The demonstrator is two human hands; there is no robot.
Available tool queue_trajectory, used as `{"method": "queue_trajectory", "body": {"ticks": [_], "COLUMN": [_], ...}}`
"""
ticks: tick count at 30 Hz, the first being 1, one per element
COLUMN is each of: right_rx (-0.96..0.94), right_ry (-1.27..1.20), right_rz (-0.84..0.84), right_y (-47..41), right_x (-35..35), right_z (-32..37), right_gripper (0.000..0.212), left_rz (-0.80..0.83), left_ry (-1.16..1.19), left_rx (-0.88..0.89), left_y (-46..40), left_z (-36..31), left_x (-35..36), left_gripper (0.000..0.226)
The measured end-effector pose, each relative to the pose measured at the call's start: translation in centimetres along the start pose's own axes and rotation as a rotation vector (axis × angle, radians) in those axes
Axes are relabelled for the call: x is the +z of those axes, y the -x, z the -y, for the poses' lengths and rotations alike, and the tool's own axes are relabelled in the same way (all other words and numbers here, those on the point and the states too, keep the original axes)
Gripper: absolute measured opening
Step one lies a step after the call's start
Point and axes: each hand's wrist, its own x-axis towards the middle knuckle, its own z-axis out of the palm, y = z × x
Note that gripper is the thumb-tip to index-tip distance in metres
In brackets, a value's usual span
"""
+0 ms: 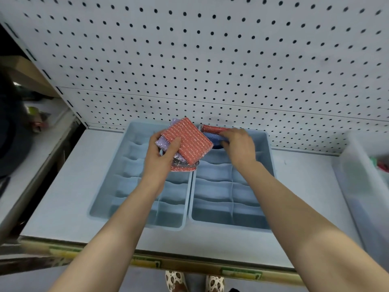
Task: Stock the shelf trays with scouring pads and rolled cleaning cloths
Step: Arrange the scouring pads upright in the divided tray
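Left hand point(163, 153) curled round a stack of scouring pads point(186, 142), red one on top, purple and silver beneath, held above the far end of the left tray point(101, 199). Right hand point(239, 144) reaching into the far left corner of the right tray point(268, 157), fingers bent onto a blue rolled cloth point(211, 137), just beside a red roll point(214, 129) against the far wall. Both trays side by side on the shelf point(63, 192), by the pegboard point(210, 60).

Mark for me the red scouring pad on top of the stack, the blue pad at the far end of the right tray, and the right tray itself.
red scouring pad point(187, 141), head view, middle of its top face.
blue pad point(211, 136), head view, exposed end left of the fingers.
right tray point(229, 226), head view, near rim.
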Motion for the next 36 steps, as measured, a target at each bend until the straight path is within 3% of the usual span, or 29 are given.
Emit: {"method": "queue_trajectory", "body": {"ticks": [3, 6, 9, 14, 18, 22, 26, 32, 36], "right_rx": [0.086, 0.205, 0.18, 0.3, 0.329, 0.216, 0.013, -0.122, -0.027], "right_ry": [-0.267, -0.712, -0.834, -1.08, -0.949, -0.532, -0.284, -0.053, -0.01], "right_rz": [-0.096, 0.122, 0.311, 0.284, 0.157, -0.101, -0.102, -0.074, -0.004], "right_y": [0.3, 1.4, 2.6, 3.6, 2.7, 1.7, 1.6, 0.0, 0.8], "right_x": [-1.9, -4.6, -5.4, -5.7, -5.8, -6.4, -5.4, -4.3, -1.8], "right_z": [1.9, 4.6, 5.6, 4.8, 2.3, 0.2, 0.6, 1.7, 1.4], "right_gripper": [0.022, 0.028, 0.03, 0.025, 0.012, 0.015, 0.013, 0.02, 0.021], "left_rz": [-0.001, 0.002, 0.023, 0.032, -0.058, -0.15, -0.159, -0.153, -0.142], "left_ry": [-0.002, 0.012, 0.006, -0.057, -0.033, 0.019, 0.041, 0.026, 0.016], "left_rx": [0.008, 0.013, 0.023, 0.082, 0.065, 0.048, 0.038, 0.03, 0.032], "left_y": [0.5, 0.9, 1.1, 1.4, 1.0, 0.7, 1.0, 1.0, 0.9], "left_z": [-0.2, -0.3, -0.3, -0.1, 0.5, 0.9, 1.0, 1.5, 1.7], "left_x": [0.1, 0.6, 1.1, 1.4, 0.8, -0.3, -0.9, -1.9, -2.1], "left_gripper": [0.042, 0.045, 0.039, 0.037, 0.024, 0.026, 0.019, 0.018, 0.017]}}
